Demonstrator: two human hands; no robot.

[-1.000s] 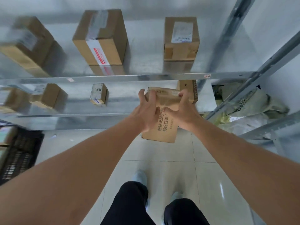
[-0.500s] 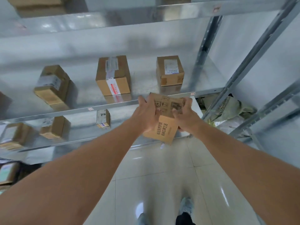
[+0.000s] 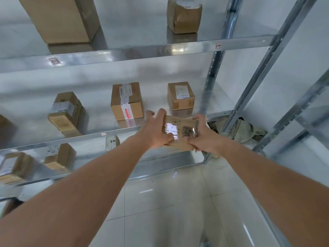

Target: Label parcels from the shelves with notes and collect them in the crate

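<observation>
Parcel (image 3: pixel 179 132), a flat cardboard one, sat in the air before the metal shelves (image 3: pixel 124 52), my left hand (image 3: pixel 154 131) and right hand (image 3: pixel 203 138) clamped on its short ends. It seemed light and stiff (glossy tape looked slippery), so edges suited best.

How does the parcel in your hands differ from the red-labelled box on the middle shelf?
The flat brown cardboard parcel is thin and held in the air by the left hand and right hand; the taller brown cardboard box with the red-printed label is blocky and stands on the metal shelf. The parcel shows glossy tape, the box white labels. Both are brown cardboard.
</observation>
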